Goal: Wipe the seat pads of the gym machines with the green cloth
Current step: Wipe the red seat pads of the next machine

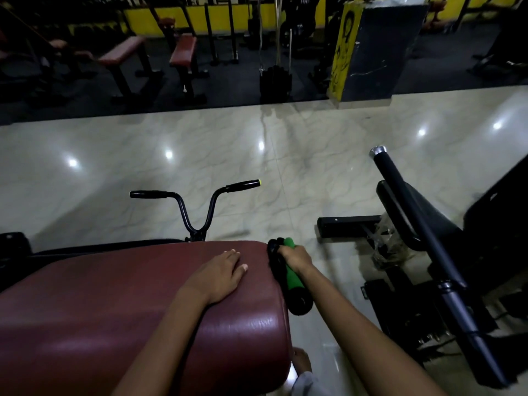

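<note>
A wide maroon seat pad point(114, 304) fills the lower left of the head view. My left hand point(220, 274) rests flat on its top near the right end, fingers straight. My right hand point(295, 257) grips a rolled green and black cloth point(291, 278) and holds it against the pad's right edge. The cloth hangs down past the hand beside the pad's side.
Black handlebars point(197, 212) rise just beyond the pad. A black machine with a long bar point(423, 244) and a dark seat stands to the right. Pale glossy tiles point(285, 155) lie ahead. Red benches point(183, 50) and a yellow-and-black pillar point(368, 50) stand farther back.
</note>
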{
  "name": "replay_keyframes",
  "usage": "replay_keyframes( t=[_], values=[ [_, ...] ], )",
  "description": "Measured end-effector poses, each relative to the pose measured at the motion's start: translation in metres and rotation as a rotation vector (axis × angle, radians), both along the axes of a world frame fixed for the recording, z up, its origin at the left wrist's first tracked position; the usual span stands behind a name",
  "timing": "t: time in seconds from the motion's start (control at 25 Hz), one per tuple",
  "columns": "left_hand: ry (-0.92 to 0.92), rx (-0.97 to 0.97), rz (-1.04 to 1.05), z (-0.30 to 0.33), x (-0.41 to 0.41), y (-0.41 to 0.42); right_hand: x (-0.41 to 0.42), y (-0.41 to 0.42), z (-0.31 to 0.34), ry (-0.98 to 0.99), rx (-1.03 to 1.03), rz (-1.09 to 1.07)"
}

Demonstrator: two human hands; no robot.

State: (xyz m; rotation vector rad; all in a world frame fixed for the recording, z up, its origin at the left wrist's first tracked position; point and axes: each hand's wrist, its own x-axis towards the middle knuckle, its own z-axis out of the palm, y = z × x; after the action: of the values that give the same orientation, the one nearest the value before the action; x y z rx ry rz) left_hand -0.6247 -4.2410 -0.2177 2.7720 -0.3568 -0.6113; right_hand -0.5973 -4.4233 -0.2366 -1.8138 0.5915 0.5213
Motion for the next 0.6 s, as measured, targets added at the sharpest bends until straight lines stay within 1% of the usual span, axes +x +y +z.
replay_keyframes(
  t=[0.12,0.24,0.32,0.48,0.52,0.6],
  values=[
    [-0.002,0.001,0.011,0.001,-0.002,-0.002,-0.021,-0.003,0.006,-0.04,-0.023,0.016],
    [0.008,0.006,0.001,0.001,-0.003,0.0,-0.055,-0.006,0.011,-0.117,0.0,-0.005],
    [0.014,0.002,-0.018,0.002,-0.005,0.002,-0.057,-0.006,0.012,-0.129,-0.017,-0.02],
    [-0.014,-0.015,-0.047,0.012,-0.016,0.002,-0.038,-0.002,0.017,-0.09,-0.06,-0.046],
    [-0.028,-0.029,-0.04,0.014,-0.021,0.001,-0.041,-0.001,0.019,-0.097,-0.045,-0.048],
    [-0.062,-0.043,-0.014,0.015,-0.031,0.001,-0.062,-0.001,0.018,-0.173,0.004,-0.051]
  ],
)
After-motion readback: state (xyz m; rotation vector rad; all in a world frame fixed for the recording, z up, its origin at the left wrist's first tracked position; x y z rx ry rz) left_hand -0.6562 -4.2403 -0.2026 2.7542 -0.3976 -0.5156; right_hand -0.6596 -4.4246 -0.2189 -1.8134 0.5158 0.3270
